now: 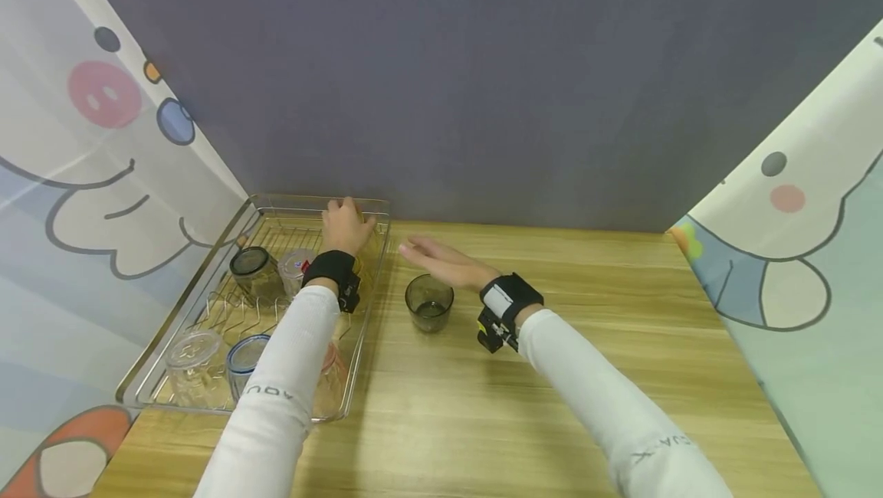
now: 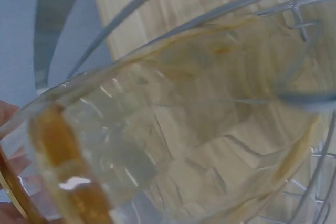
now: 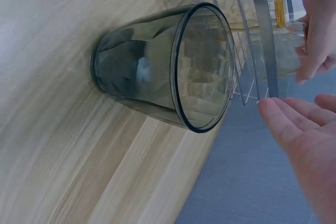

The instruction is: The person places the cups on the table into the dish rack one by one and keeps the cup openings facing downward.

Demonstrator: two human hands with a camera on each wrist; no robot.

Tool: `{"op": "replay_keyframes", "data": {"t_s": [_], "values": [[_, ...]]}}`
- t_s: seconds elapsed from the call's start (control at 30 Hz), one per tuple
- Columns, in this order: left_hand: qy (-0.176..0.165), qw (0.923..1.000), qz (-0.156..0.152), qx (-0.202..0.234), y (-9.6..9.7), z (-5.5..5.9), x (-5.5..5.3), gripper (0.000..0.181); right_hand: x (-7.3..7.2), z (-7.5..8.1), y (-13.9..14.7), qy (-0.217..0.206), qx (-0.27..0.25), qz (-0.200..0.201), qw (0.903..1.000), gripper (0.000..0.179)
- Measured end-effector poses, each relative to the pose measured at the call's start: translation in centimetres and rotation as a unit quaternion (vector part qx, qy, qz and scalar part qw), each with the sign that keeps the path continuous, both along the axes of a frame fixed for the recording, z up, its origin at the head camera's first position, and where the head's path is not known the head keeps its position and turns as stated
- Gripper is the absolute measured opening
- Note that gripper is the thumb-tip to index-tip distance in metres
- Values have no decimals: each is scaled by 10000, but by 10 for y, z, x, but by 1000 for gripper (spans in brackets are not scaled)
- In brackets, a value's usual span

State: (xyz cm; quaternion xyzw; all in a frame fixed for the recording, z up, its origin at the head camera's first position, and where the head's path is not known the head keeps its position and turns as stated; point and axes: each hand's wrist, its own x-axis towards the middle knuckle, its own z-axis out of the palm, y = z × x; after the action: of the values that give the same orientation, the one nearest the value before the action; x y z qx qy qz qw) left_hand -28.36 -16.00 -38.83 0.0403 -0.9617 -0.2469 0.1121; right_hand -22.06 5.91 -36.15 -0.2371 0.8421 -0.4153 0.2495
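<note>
At the far right corner of the wire dish rack (image 1: 186, 300), my left hand (image 1: 347, 228) grips a clear, yellowish glass (image 3: 278, 51), thumb and fingers around its side. Next to it in the rack is a patterned amber-tinted glass (image 2: 184, 129), which fills most of the left wrist view. My right hand (image 1: 448, 262) is held out with straight fingers, holding nothing, just beyond a smoky grey glass (image 3: 142, 72). That grey glass stands upright on the wooden table (image 1: 552, 406), right of the rack.
Other glasses stand in the rack: a dark one (image 1: 257, 274), a clear one (image 1: 293, 264), another clear one (image 1: 196, 368), a blue-rimmed one (image 1: 244, 360) and a pinkish one (image 1: 333, 379). A grey wall panel (image 1: 448, 99) rises behind the table; printed curtains hang at both sides.
</note>
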Motion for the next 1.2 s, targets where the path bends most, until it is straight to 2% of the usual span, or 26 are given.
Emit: {"op": "replay_keyframes", "data": {"t_s": [0.2, 0.5, 0.7, 0.93, 1.2], "values": [[50, 9998, -129, -165, -2, -9, 2, 33, 1, -1, 2, 91, 93, -33, 9999, 77], [-5, 9975, -534, -466, -8, -19, 4, 35, 1, -5, 6, 64, 111, -61, 9999, 76], [-285, 9966, -630, -444, -8, -21, 4, 41, 1, -6, 9, 26, 97, -123, 9999, 77], [-439, 9960, -699, -350, -8, -22, 4, 44, 2, -6, 14, 38, 172, -142, 9997, 79], [-994, 9917, -663, -468, -15, -27, 1, 52, -2, 3, 29, 214, 413, -245, 9986, 84]]}}
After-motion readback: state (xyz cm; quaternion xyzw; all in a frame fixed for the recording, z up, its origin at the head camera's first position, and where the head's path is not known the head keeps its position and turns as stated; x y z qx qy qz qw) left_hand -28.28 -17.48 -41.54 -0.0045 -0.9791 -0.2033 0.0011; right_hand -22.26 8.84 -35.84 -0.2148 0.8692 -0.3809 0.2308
